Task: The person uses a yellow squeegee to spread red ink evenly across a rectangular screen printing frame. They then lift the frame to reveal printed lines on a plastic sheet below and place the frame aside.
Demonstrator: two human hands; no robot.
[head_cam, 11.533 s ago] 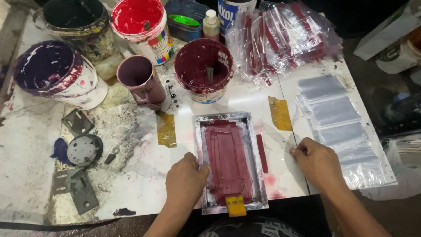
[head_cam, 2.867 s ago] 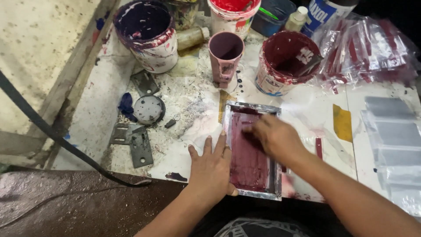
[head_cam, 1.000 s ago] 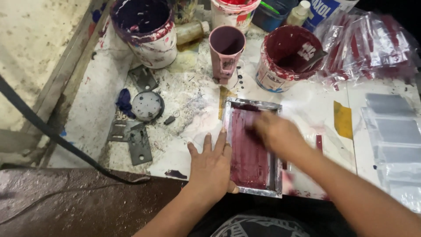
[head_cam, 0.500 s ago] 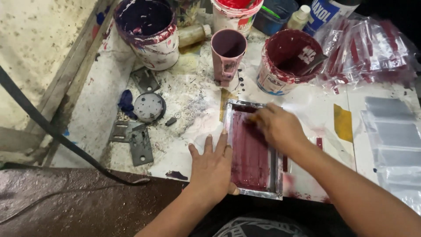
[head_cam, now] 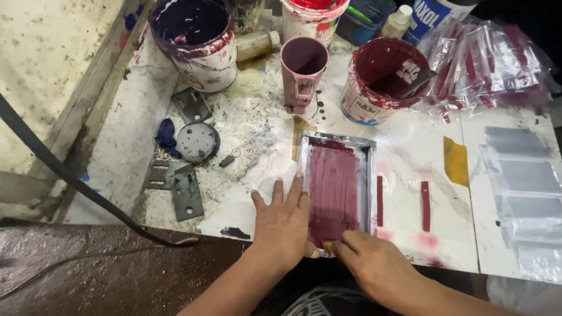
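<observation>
Neither hand has a closed hold that I can confirm: my left hand point(head_cam: 285, 225) lies flat, fingers spread, pressing on the left edge of the small metal-framed printing screen point(head_cam: 336, 187), and my right hand point(head_cam: 374, 264) sits at the screen's near end with its fingers curled over something yellow there, though I cannot tell whether it is gripped.

Working down in size, the white paint-stained table point(head_cam: 410, 146) carries everything. At its far side stand a purple-stained bucket point(head_cam: 196, 41) on the left and a maroon paint tub point(head_cam: 380, 79) to the right, with a pink cup point(head_cam: 303, 70) between them. A heap of clear bags point(head_cam: 486, 61) with red strips lies far right. The screen, coated maroon, sits near the front edge of the table. Left of it are a round grey lid point(head_cam: 198, 141) and metal hinge plates point(head_cam: 175, 184). Two red strips point(head_cam: 425, 205) lie just right of the frame.
</observation>
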